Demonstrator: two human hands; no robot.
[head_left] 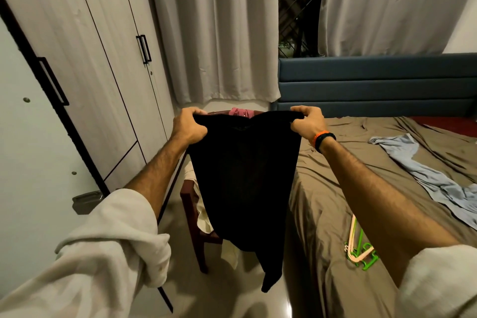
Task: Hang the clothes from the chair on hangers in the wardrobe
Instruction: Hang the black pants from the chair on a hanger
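Observation:
A black garment (245, 178) hangs stretched out in front of me, its lower end dangling near the floor. My left hand (188, 125) grips its top left corner and my right hand (307, 121) grips its top right corner. Behind it stands a dark red wooden chair (192, 217), mostly hidden, with a cream garment (204, 217) draped on the seat and a pink one (241, 112) over the backrest. Green and pale pink hangers (360, 248) lie on the bed edge under my right forearm. The wardrobe (85, 72) stands at the left, one door (25, 137) swung open toward me.
A bed with a brown sheet (387, 168) fills the right side, with a light blue cloth (423, 170) lying on it and a blue headboard (374, 85) behind. Grey curtains (219, 28) hang at the back. A strip of glossy floor (247, 299) runs between wardrobe and bed.

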